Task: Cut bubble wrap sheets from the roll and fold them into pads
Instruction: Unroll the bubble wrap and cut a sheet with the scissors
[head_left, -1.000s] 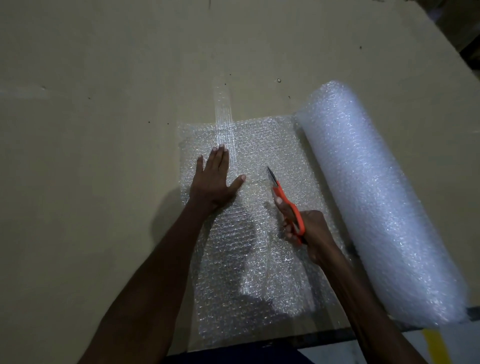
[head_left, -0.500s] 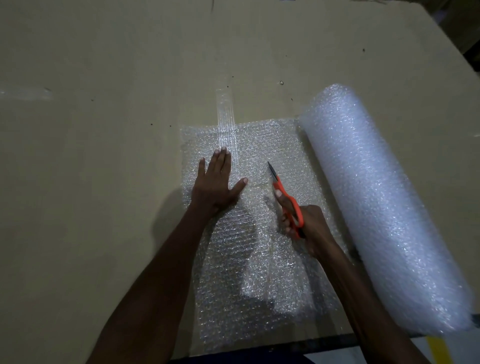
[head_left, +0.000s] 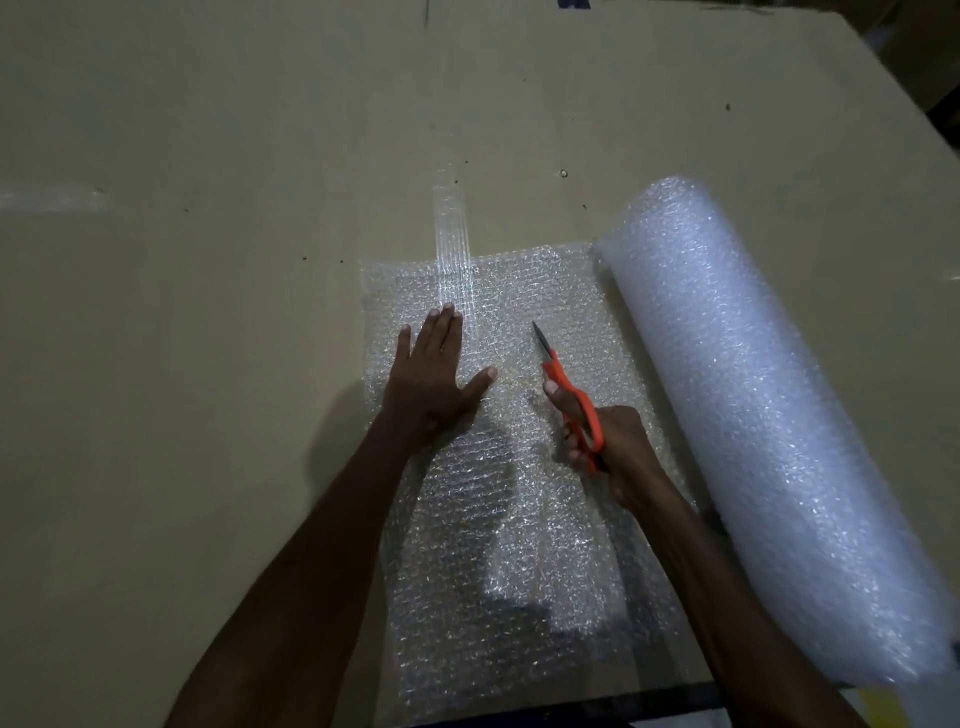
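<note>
A thick roll of bubble wrap (head_left: 769, 415) lies on the right of the cardboard-covered table (head_left: 208, 364). An unrolled sheet of bubble wrap (head_left: 498, 561) spreads from it toward the left. My left hand (head_left: 431, 384) presses flat on the sheet's left part, fingers straight. My right hand (head_left: 608, 447) grips orange-handled scissors (head_left: 566, 389), blades pointing away from me over the sheet, a little left of the roll. The blades look nearly closed.
A strip of clear tape (head_left: 451, 234) runs on the cardboard beyond the sheet's far edge. The table's near edge (head_left: 649, 699) lies just below the sheet. A dark gap shows past the table's far right corner (head_left: 935, 78).
The scissors and my right hand have moved forward along the sheet, away from me. My left hand has stayed pressed on the sheet.
</note>
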